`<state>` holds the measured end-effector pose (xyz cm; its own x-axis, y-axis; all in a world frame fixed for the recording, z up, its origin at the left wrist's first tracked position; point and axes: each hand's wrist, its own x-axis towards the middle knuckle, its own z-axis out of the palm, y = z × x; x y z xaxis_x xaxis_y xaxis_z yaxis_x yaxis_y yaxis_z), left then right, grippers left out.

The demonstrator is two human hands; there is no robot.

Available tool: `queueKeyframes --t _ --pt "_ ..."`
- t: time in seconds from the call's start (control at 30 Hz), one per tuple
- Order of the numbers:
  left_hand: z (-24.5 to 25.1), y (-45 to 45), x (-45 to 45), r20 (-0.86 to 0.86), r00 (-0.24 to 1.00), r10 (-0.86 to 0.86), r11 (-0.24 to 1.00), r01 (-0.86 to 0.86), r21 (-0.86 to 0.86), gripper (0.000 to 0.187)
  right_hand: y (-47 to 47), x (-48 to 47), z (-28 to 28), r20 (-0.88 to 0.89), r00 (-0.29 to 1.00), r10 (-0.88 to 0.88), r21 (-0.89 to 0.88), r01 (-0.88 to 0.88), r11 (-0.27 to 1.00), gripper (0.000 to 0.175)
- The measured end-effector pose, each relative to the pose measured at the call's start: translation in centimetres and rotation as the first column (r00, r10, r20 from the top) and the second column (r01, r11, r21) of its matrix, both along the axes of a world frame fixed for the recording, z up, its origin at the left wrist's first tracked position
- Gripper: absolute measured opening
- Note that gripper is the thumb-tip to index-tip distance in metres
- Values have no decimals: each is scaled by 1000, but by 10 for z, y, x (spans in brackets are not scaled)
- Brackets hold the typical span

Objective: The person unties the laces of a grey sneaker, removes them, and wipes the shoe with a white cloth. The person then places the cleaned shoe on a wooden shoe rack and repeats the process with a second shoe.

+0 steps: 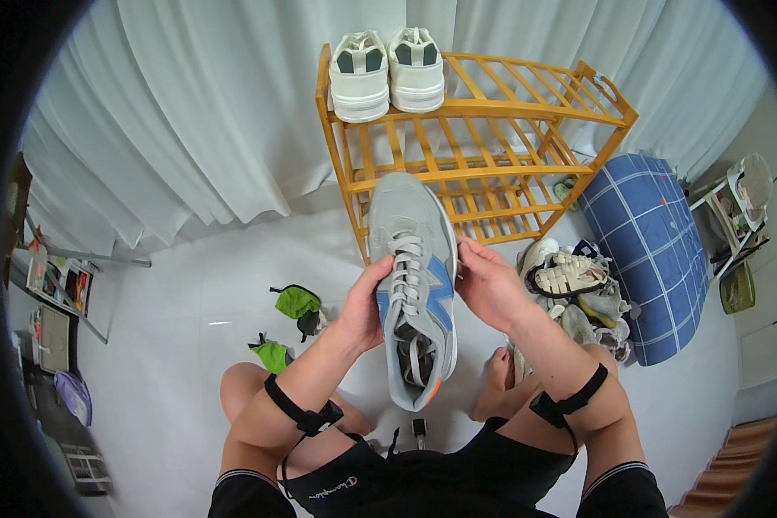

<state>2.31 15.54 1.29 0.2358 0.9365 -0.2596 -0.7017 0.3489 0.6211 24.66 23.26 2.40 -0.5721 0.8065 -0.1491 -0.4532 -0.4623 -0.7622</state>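
Note:
A grey sneaker (398, 207) with blue side panels and grey laces is held up in front of me, toe pointing away. My left hand (364, 307) grips its left side, thumb by the laces. On the opposite side, the fingertips of my right hand (492, 285) pinch at the edge of the pale sole (454, 304); their exact hold is partly hidden. Loose lace lies inside the shoe's opening. Beyond the toe stands a wooden slatted shoe rack (472, 172), with a pair of white sneakers (359, 87) at the left of its top shelf, heels towards me.
Several shoes and sandals (573, 278) are heaped on the floor at right, beside a blue checked padded bundle (647, 259). Green-and-black fabric items (298, 302) lie on the floor at left. White curtains (201, 110) hang behind the rack. A metal frame (97, 256) juts in from the left.

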Motion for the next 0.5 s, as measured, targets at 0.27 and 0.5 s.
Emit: queueKeyframes --t 0.27,0.5 --pt "-11 15 18 93 987 -129 989 134 -54 63 34 16 -33 74 996 -58 -109 65 992 26" --pt "-20 32 16 134 984 -117 984 133 -115 75 43 46 23 -101 836 -540 123 549 827 26"
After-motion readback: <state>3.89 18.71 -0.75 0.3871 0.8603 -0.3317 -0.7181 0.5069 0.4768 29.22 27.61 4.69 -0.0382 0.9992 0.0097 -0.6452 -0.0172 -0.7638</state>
